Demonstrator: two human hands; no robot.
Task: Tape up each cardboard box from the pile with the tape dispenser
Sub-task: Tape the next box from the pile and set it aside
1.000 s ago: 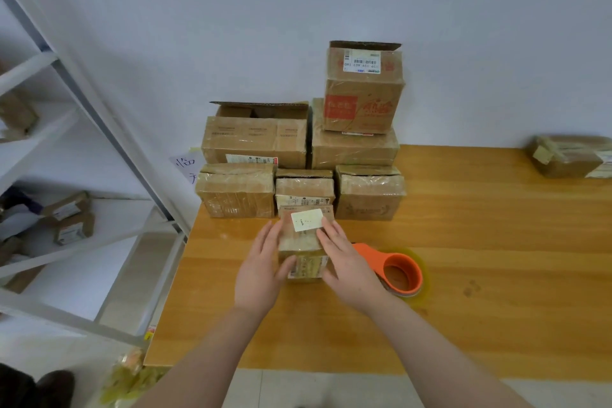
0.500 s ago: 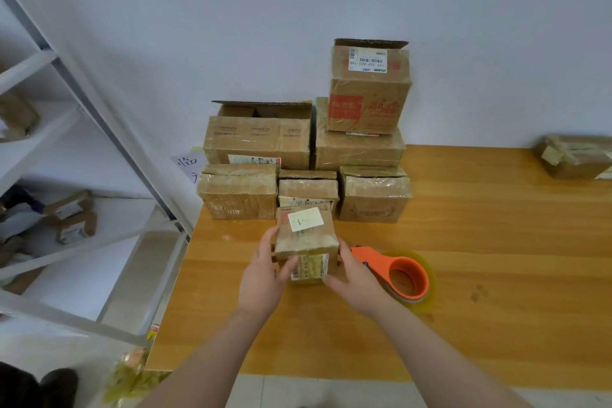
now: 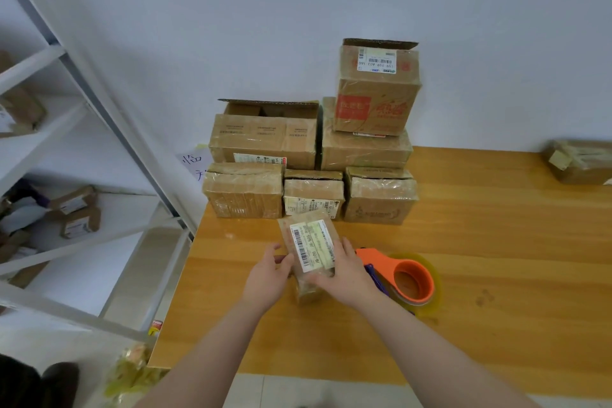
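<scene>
A small cardboard box [image 3: 311, 248] with a white barcode label facing up is gripped between both hands over the wooden table [image 3: 496, 258]. My left hand [image 3: 268, 275] holds its left side and my right hand [image 3: 347, 272] holds its right side and front. The orange tape dispenser [image 3: 407, 278] with a clear tape roll lies on the table just right of my right hand. Behind stands the pile of boxes [image 3: 314, 175] against the wall, stacked up to three high.
A white metal shelf rack [image 3: 82, 142] with small boxes stands to the left of the table. Another taped box [image 3: 579, 161] lies at the far right of the table. A plastic bag [image 3: 132, 371] lies on the floor by the table's left corner.
The small box has been turned over in both hands: the small yellowish note that faced up is gone from view and the barcode label side faces up.
</scene>
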